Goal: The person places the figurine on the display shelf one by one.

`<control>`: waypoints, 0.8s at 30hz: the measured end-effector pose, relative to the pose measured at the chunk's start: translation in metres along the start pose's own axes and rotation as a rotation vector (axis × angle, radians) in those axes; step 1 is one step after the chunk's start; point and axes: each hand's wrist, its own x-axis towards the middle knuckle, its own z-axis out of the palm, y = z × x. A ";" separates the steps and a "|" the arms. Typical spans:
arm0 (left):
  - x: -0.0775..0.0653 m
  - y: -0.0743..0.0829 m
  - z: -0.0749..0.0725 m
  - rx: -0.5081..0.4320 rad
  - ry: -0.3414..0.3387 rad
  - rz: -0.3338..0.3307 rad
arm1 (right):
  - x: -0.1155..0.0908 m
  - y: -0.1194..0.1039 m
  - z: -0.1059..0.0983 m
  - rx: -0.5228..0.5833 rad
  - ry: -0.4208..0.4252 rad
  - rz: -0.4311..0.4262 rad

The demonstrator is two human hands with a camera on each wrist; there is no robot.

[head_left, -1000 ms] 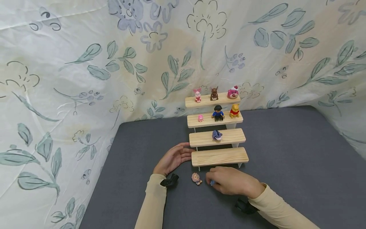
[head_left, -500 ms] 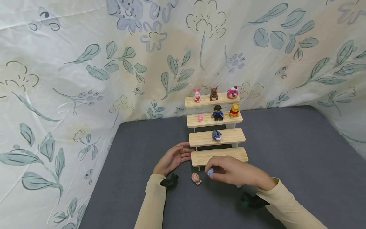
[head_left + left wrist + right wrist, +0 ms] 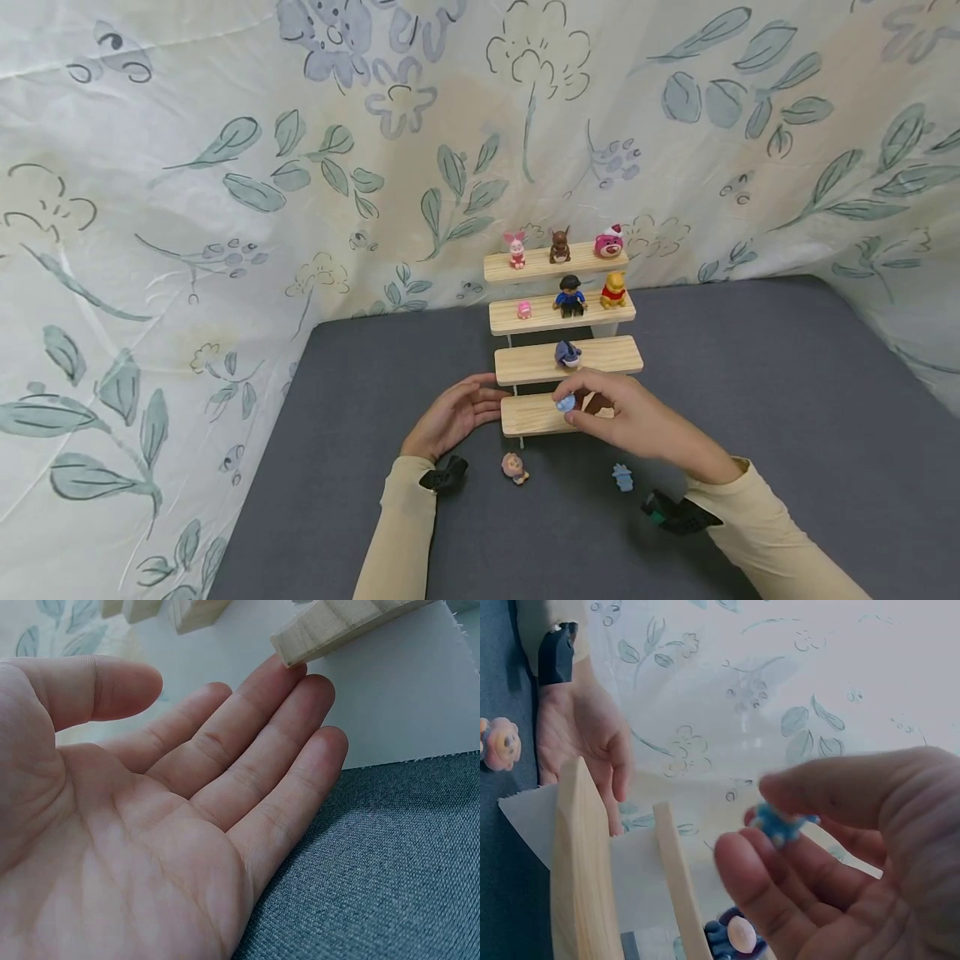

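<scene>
My right hand point(image 3: 633, 421) pinches a small light blue figurine point(image 3: 566, 403) between thumb and fingers, over the lowest board of the four-tier wooden display stand point(image 3: 528, 415). In the right wrist view the blue figurine point(image 3: 778, 825) shows between the fingertips, partly hidden by them. My left hand point(image 3: 452, 418) lies palm up at the stand's left end, fingers straight. In the left wrist view one fingertip meets the end of a board point(image 3: 330, 641). A peach-coloured figurine point(image 3: 514, 467) and another light blue figurine point(image 3: 622, 477) lie on the table in front.
A dark blue donkey figurine point(image 3: 567, 355) sits on the second board from the bottom. Higher boards carry several figurines, among them a yellow bear in red point(image 3: 613, 290) and a pink bear head point(image 3: 608, 242). Flowered cloth point(image 3: 420, 183) hangs behind the grey table point(image 3: 360, 517).
My right hand has lifted the light blue figurine from the table and carried it up and forward over the lowest board. The other blue figurine has come into view. My left hand stays put.
</scene>
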 end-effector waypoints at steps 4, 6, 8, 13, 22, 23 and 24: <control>0.000 0.000 0.000 0.002 -0.005 0.002 | 0.000 0.000 -0.005 0.011 0.075 0.010; 0.000 0.001 0.000 -0.001 -0.005 0.003 | -0.001 0.000 -0.007 0.005 0.100 0.017; 0.000 0.001 0.001 0.000 -0.010 0.006 | -0.001 0.000 -0.008 -0.001 0.120 0.024; 0.000 0.002 0.001 -0.003 -0.015 0.003 | 0.000 0.002 -0.008 0.003 0.180 -0.007; 0.001 0.001 0.000 0.000 -0.003 -0.009 | 0.000 0.004 -0.013 -0.059 0.252 0.045; 0.001 0.001 0.000 0.003 -0.002 -0.010 | 0.000 0.004 -0.014 -0.069 0.255 0.058; 0.001 0.001 0.000 0.006 0.000 -0.010 | 0.000 0.005 -0.015 -0.082 0.259 0.070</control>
